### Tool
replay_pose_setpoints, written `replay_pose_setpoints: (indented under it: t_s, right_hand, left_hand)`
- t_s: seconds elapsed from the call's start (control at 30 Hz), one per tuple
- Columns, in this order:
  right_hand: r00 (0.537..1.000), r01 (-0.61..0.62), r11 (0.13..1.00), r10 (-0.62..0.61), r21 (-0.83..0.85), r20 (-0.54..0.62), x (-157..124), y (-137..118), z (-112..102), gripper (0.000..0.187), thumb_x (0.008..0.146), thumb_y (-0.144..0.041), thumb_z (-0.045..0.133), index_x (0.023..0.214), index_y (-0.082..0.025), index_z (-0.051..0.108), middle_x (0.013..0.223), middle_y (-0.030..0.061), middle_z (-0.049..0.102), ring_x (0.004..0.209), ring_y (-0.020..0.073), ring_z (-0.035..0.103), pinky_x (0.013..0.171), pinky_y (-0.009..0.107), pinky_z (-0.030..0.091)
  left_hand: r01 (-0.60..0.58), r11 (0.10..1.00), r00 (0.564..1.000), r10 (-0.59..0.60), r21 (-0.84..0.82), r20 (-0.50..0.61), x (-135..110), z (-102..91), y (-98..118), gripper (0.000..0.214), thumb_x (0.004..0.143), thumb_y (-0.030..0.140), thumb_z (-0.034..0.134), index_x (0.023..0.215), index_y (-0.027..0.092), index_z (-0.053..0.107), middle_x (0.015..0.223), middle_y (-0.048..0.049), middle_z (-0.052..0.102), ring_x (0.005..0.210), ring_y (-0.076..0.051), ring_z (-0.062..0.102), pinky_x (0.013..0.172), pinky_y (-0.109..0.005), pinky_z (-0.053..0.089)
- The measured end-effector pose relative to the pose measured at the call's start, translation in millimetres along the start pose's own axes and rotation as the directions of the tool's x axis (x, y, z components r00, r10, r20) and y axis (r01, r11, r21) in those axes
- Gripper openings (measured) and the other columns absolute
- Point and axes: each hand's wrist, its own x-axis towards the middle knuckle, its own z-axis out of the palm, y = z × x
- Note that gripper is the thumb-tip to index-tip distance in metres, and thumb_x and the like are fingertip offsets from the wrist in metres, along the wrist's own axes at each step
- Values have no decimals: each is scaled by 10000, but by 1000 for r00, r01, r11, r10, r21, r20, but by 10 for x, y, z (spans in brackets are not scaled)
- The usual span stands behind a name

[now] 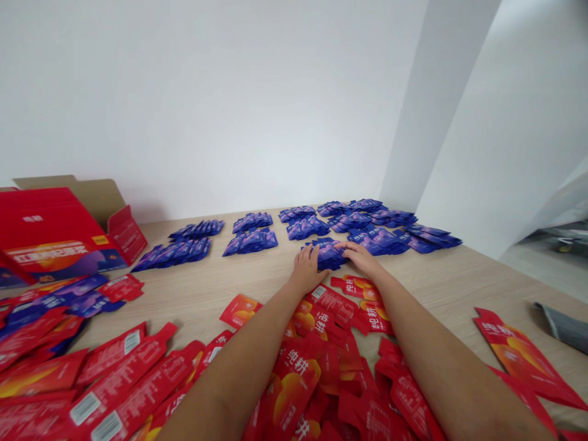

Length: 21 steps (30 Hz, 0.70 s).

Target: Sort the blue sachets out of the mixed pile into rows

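Note:
Both my arms reach forward across a wooden table [459, 282]. My left hand [307, 268] and my right hand [361, 257] close from either side on a small stack of blue sachets [329, 253] lying flat on the wood. The fingers of both hands curl round the stack's edges. Beyond it lie several more neat piles of blue sachets [353, 222] in rows. Loose red sachets [316, 361] are scattered under and around my forearms.
An open red carton [55, 236] with a cardboard flap stands at the far left, with mixed red and blue sachets [68, 300] in front of it. A grey pouch [563, 324] lies at the right edge. White walls close the back and right.

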Motion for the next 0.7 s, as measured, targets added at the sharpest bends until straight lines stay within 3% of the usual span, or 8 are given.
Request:
replay_pose_setpoints:
  t_s: [0.2, 0.4, 0.53, 0.7]
  right_hand:
    - [982, -47, 990, 70, 129, -177, 37, 66, -19, 329, 598, -183, 526, 872, -244, 698, 1015, 12, 707, 1064, 238, 592, 1011, 412, 401]
    - [892, -103, 946, 225, 308, -393, 83, 150, -135, 307, 681, -321, 502, 941, -240, 643, 990, 43, 690, 956, 207, 640, 829, 356, 518]
    - [862, -97, 928, 258, 360, -435, 96, 167, -128, 299, 677, -333, 496, 925, -229, 626, 944, 35, 684, 870, 180, 658, 753, 318, 541]
    - [881, -77, 950, 206, 302, -426, 95, 189, -85, 322, 723, -373, 469, 960, -229, 632, 981, 44, 691, 900, 191, 657, 734, 318, 551]
  left_hand:
    - [5, 1000, 1000, -5, -9, -6, -6, -7, 2, 787, 783, 432, 632, 1417, 97, 309, 1501, -210, 315, 1402, -298, 274, 1138, -443, 224]
    - [16, 1000, 1000, -16, -18, 6, -6, -12, 5, 802, 766, 418, 645, 1417, 99, 304, 1504, -209, 309, 1407, -296, 263, 1141, -445, 216]
    - [22, 999, 1000, -22, -35, 1, -7, -25, 12, 816, 749, 406, 658, 1422, 120, 294, 1505, -201, 312, 1403, -300, 274, 1137, -454, 226]
    - [64, 996, 998, -64, -57, -2, -6, -29, 7, 867, 730, 401, 676, 1431, 96, 265, 1498, -214, 316, 1396, -316, 283, 1135, -459, 235]
